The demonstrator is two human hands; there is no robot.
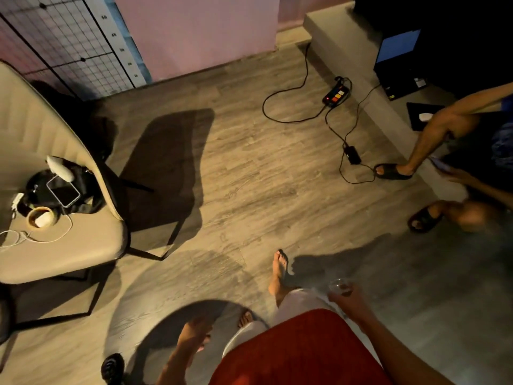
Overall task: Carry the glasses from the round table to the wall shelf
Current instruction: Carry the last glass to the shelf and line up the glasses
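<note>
A small clear glass [339, 286] with a little dark liquid is upright in my right hand [350, 301], low at the right of the view beside my leg. My left hand [193, 336] hangs at the bottom centre, blurred, fingers loosely apart and holding nothing. I stand barefoot on a grey wood floor, looking down. Neither the round table nor the wall shelf shows in this view.
A beige chair [69, 245] at the left carries a bag, a phone, a cable and a small bowl. A power strip [336, 95] with cables lies on the floor ahead at the right. A seated person's legs in black slides [394, 171] are at the right. A black shoe [112, 368] lies at the bottom left.
</note>
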